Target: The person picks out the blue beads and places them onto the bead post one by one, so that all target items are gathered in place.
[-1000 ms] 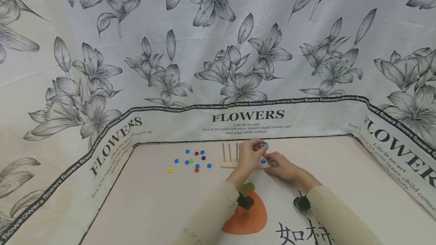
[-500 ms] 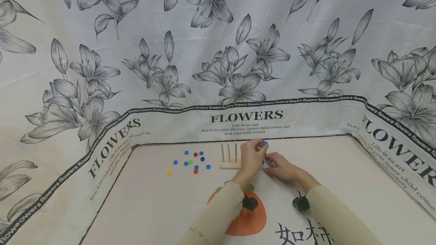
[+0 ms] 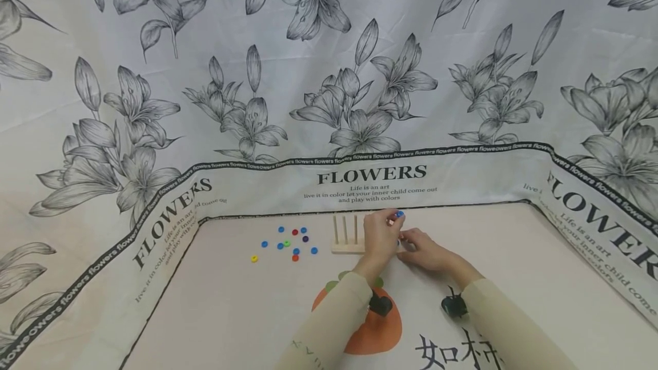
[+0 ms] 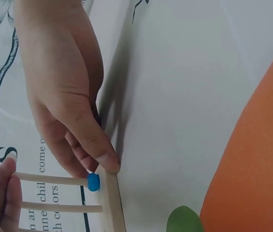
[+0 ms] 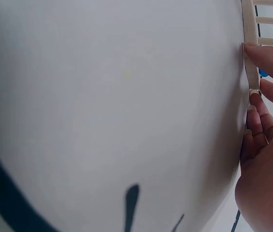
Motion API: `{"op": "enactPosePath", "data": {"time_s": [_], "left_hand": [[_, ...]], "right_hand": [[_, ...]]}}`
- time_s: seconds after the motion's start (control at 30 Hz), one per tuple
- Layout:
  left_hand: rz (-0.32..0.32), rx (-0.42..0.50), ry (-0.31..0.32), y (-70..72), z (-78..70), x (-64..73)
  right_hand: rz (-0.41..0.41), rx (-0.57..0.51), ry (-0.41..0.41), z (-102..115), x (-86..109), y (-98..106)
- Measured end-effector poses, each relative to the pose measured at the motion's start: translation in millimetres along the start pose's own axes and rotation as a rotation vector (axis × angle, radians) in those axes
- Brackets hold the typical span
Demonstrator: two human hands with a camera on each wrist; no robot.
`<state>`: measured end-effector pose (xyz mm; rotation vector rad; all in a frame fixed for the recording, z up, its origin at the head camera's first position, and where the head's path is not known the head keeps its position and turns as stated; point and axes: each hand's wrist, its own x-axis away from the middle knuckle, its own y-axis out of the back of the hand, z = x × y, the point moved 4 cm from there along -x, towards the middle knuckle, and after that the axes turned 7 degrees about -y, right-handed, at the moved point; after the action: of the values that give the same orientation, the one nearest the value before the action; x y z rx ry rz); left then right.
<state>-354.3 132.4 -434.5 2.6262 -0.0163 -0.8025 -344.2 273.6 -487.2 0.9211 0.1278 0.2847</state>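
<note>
A wooden peg rack point(image 3: 346, 247) with upright pegs stands on the cloth, its middle hidden behind my left hand point(image 3: 379, 238). Between the left thumb and fingertips I pinch a blue bead point(image 3: 400, 214), up at the top of the end peg point(image 4: 54, 179). Another blue bead point(image 4: 93, 182) sits low on that same peg, against the base. My right hand point(image 3: 429, 251) grips the right end of the rack's base point(image 5: 250, 63), thumb on the near side and fingers behind.
Loose beads lie left of the rack: several blue ones point(image 3: 264, 244), a yellow bead point(image 3: 254, 258), a green bead point(image 3: 287, 244), a purple bead point(image 3: 305, 239) and red ones point(image 3: 295, 232). A printed cloth wall point(image 3: 370, 187) rises close behind the rack.
My left hand and forearm have shifted slightly right, covering more of the lower blue bead in the head view. The pinched bead stays near the peg top. My right hand holds its place.
</note>
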Motion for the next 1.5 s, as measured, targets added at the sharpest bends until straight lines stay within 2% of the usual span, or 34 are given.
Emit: {"op": "enactPosePath", "data": {"time_s": [0.13,0.37,0.53,0.77,1.0,1.33,1.5], "left_hand": [[-0.008,-0.043,-0.006,-0.3,-1.3,-0.7],[0.001,-0.047,0.036,-2.0,0.3,0.6],[0.006,-0.044,0.033,-2.5,0.7,0.8],[0.044,-0.084,-0.001,-3.3,4.2,2.4],[0.066,-0.093,-0.004,-3.4,6.5,2.4],[0.103,-0.107,0.017,-3.3,9.8,1.0],[0.134,-0.106,0.046,-5.0,15.6,4.5]], "right_hand": [[0.000,-0.014,-0.010,-2,-1.3,0],[-0.005,-0.042,-0.046,-13,-4.8,-6],[-0.012,-0.034,0.001,-5,0.4,-3],[-0.007,-0.030,-0.005,0,0.9,-2],[-0.007,-0.031,-0.012,3,0.0,0],[-0.007,-0.014,-0.029,3,-1.7,0],[-0.020,-0.008,0.021,0,0.3,0]]}}
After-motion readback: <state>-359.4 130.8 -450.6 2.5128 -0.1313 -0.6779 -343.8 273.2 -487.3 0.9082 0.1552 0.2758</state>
